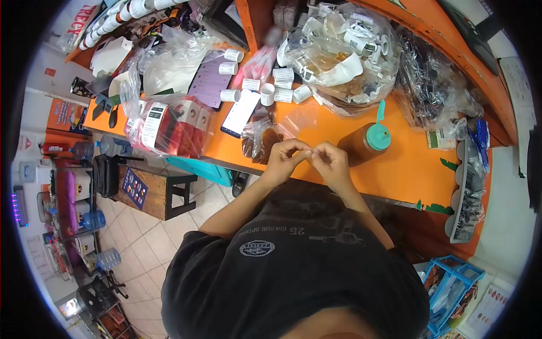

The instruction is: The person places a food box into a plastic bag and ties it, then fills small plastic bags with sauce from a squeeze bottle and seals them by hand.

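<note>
My left hand (282,163) and my right hand (333,164) meet over the front edge of the orange counter, fingertips pinched together. Whatever sits between the fingertips, if anything, is too small to make out. Just left of my left hand lie small clear bags of dark brown sauce (263,146). A flat clear plastic bag (299,120) lies just beyond the fingers. To the right of my right hand is a squeeze bottle (359,144) of brown sauce with a teal lid (378,137), its cap flipped up.
A lit phone (241,114) lies near several label rolls (267,95). At left stands a clear bag of red boxes (175,125). Large plastic bags (344,62) fill the back, and a grey tray (460,198) is at right. Below left is a wooden bench (149,192).
</note>
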Action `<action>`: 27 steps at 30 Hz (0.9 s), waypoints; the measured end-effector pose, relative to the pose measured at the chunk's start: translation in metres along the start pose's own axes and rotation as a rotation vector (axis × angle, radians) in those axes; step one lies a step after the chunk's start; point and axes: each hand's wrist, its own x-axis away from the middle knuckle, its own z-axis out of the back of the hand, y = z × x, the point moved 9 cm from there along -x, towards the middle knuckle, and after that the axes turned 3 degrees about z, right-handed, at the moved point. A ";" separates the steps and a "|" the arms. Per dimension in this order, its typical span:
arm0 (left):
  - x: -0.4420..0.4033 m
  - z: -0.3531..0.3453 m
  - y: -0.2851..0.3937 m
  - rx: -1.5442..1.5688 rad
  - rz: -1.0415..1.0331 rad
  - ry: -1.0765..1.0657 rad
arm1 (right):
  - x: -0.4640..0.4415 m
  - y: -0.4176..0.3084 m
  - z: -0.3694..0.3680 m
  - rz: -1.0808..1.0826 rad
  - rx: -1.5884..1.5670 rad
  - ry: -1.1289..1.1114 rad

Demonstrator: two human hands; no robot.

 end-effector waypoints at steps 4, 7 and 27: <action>0.010 0.020 -0.007 0.126 0.081 -0.003 | -0.002 0.007 -0.020 -0.102 -0.097 -0.068; 0.011 0.027 -0.019 0.158 0.141 0.011 | -0.004 0.005 -0.028 -0.088 -0.043 -0.089; 0.022 0.087 -0.024 0.323 0.187 0.351 | -0.015 0.062 0.009 -0.065 0.307 -0.021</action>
